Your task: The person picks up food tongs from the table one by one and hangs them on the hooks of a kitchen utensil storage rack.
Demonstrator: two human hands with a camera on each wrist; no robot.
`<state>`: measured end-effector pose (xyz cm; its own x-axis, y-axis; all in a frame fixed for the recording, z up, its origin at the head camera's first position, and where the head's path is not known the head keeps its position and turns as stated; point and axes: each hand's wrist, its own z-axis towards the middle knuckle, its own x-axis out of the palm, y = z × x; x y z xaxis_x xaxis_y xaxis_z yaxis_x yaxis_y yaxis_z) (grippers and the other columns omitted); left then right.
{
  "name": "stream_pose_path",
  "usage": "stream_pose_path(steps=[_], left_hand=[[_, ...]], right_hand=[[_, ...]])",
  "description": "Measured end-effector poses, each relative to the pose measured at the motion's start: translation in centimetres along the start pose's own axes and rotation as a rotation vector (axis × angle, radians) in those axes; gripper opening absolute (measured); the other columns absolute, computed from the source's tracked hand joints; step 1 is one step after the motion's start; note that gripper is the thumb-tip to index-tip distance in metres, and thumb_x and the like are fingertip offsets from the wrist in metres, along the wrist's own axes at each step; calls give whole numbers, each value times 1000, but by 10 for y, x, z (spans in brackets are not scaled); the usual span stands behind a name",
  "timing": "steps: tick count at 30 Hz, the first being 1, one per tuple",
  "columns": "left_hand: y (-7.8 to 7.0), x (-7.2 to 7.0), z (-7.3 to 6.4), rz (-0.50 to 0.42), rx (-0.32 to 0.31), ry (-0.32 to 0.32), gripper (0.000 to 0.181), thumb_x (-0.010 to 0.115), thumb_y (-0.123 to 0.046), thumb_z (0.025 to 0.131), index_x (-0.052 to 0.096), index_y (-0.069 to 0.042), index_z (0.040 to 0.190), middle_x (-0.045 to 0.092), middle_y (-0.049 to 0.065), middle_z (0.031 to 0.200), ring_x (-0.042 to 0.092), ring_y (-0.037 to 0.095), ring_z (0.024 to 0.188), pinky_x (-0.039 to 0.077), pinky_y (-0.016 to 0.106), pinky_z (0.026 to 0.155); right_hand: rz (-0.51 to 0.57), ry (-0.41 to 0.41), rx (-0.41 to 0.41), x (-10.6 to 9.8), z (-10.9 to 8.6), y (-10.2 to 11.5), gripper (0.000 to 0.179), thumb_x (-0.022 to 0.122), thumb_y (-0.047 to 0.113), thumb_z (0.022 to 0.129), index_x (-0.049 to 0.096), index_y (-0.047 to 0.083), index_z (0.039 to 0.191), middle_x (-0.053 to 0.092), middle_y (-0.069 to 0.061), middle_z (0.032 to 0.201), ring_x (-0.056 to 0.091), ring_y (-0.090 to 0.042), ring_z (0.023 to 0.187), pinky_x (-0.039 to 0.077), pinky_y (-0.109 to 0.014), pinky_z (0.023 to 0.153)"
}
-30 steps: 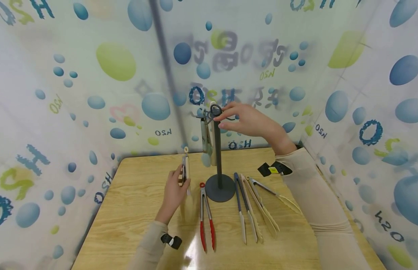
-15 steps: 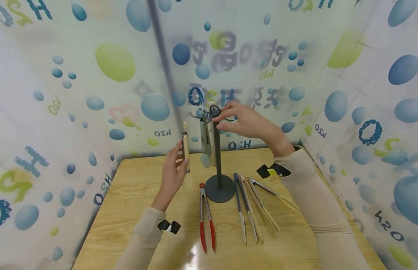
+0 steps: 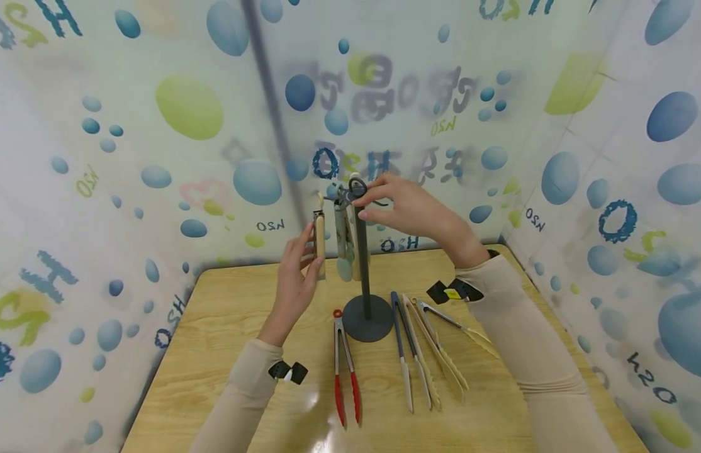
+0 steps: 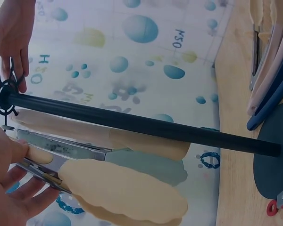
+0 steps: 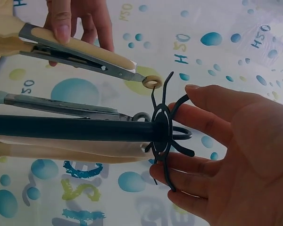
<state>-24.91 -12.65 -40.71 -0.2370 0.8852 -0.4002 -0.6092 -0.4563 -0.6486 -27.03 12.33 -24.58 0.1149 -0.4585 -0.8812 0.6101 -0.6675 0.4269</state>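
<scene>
My left hand [image 3: 294, 283] grips cream-handled tongs [image 3: 319, 242], held upright with their scalloped cream heads [image 4: 125, 188] pointing down. In the right wrist view the tongs' hanging ring [image 5: 152, 82] overlaps the tip of a hook on the dark stand [image 5: 162, 132]. My right hand [image 3: 404, 201] holds the top of that stand, thumb and fingers at its curved hooks. Grey-green tongs [image 4: 61, 147] and pale pink-beige tongs [image 4: 70, 127] hang from the stand, beside the pole.
Red-tipped tongs [image 3: 347, 371] lie on the wooden table [image 3: 237, 352] in front of the stand's round base [image 3: 366, 319]. To the right lie navy-handled tongs [image 3: 404, 352] and several pale ones [image 3: 435, 352]. Patterned curtain walls [image 3: 203, 176] enclose the table.
My left hand has lifted the cream tongs and brought them slightly right, up to the hooks. The right hand has stayed at the stand's top.
</scene>
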Motion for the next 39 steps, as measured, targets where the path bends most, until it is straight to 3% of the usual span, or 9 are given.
stream_pose_path(steps=[9, 13, 21, 29, 33, 39], left_hand=[[-4, 1, 3, 13, -12, 25, 64, 58, -8, 98, 34, -17, 156, 49, 21, 132, 61, 34, 110, 57, 48, 90], [-4, 4, 3, -1, -22, 38, 65, 58, -9, 98, 33, -23, 156, 49, 20, 132, 61, 33, 111, 57, 48, 91], [-1, 10, 5, -41, -18, 39, 65, 60, -6, 96, 35, -19, 155, 50, 21, 130, 63, 36, 110, 57, 49, 91], [-37, 6, 5, -44, -33, 30, 62, 58, 6, 94, 37, -2, 152, 50, 30, 126, 61, 46, 108, 55, 57, 90], [-32, 8, 6, -55, -50, 39, 61, 58, 4, 95, 37, -3, 152, 49, 30, 127, 60, 46, 110, 54, 58, 92], [-3, 20, 6, -82, -54, 38, 64, 60, 2, 95, 34, -2, 153, 47, 31, 133, 60, 48, 113, 53, 58, 93]], right_hand=[[-13, -13, 5, 1, -2, 1, 36, 60, 37, 98, 66, 22, 131, 48, -12, 142, 53, -31, 125, 46, -50, 101], [-24, -21, 7, 3, -1, 0, 37, 60, 39, 99, 66, 22, 131, 49, -11, 141, 55, -30, 123, 47, -49, 100], [-22, -25, 11, 5, 0, -1, 37, 61, 38, 98, 66, 21, 131, 51, -11, 138, 55, -31, 122, 47, -49, 100], [-16, -22, 19, 4, -1, -2, 37, 60, 38, 99, 66, 21, 131, 50, -11, 139, 56, -30, 121, 47, -49, 100], [-11, -18, 24, 4, -1, -1, 37, 60, 38, 99, 65, 21, 131, 49, -11, 139, 56, -31, 122, 47, -49, 101], [-9, -17, 17, 2, -2, 0, 37, 60, 38, 99, 66, 22, 131, 50, -11, 140, 55, -31, 124, 46, -49, 102]])
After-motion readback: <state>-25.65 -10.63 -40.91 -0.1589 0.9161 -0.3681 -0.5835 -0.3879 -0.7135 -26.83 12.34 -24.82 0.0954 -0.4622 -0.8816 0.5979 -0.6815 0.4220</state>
